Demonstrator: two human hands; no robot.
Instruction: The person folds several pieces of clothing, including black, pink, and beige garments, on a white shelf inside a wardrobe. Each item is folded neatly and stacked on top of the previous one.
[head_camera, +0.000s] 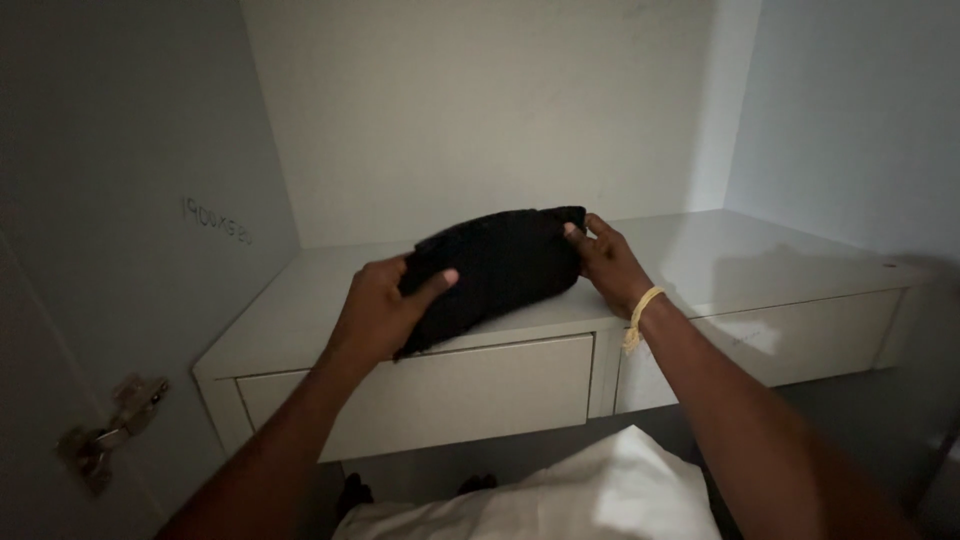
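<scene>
— Hands are both on that black cloth (495, 272), see? It lies folded on the white shelf (300, 320), above the two drawers (470, 385), inside the cupboard.

— What is the left hand (385, 310) doing?

— It grips the near end. Thumb on top, fingers (432, 283) closed around the edge. That end hangs a bit over the front of the shelf.

— And the right hand (608, 262)?

— It pinches the far corner, fingers tight on it. A yellow band (640, 312) sits on that wrist.

— So which step is this?

— I think the cloth is being set down or smoothed on the shelf. I can't say which for sure.

— What does the next move need?

— Both hands would have to work as one, I guess, so the fold stays neat. Pull one end alone and it could come undone.

— How does the cloth look?

— Dark, soft and a bit bumpy, like knit stuff. It's thick, in a long rounded bundle. The light is dim, so I can't see more.
</scene>
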